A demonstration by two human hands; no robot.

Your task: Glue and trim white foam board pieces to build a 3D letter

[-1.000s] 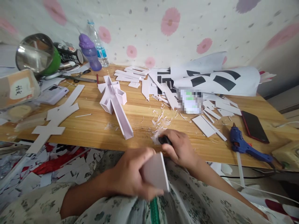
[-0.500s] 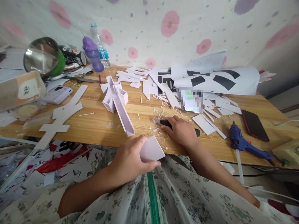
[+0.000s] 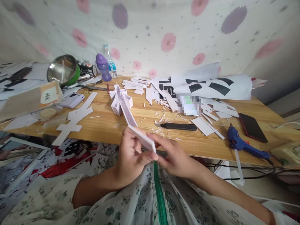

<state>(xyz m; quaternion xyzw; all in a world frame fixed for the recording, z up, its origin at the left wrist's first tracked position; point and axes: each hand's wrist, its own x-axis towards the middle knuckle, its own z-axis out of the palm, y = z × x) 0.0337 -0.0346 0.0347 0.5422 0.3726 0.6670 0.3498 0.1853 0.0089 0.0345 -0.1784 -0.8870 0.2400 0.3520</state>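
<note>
My left hand (image 3: 130, 161) grips a small flat white foam board piece (image 3: 142, 137), tilted so that its thick edge faces up. At the board's right end, the fingers and thumb of my right hand (image 3: 177, 156) close round the corner. A utility knife (image 3: 179, 126) with a black handle lies on the table just beyond my right hand, its blade pointing left among white shavings (image 3: 161, 118). Behind my left hand stands a white foam board shape (image 3: 128, 114) with raised walls, like a hollow letter stroke.
A blue glue gun (image 3: 243, 143) and a dark phone (image 3: 253, 126) lie at the right. White offcuts (image 3: 203, 125) and a printed paper sheet (image 3: 239, 90) are behind. Cut white strokes (image 3: 67, 128), a purple bottle (image 3: 103, 67) and a green-sided bowl (image 3: 76, 75) occupy the left.
My right hand has let go of the utility knife, leaving it on the table, and moved left to the board piece. The piece has been turned edge-up. The view has tilted upward.
</note>
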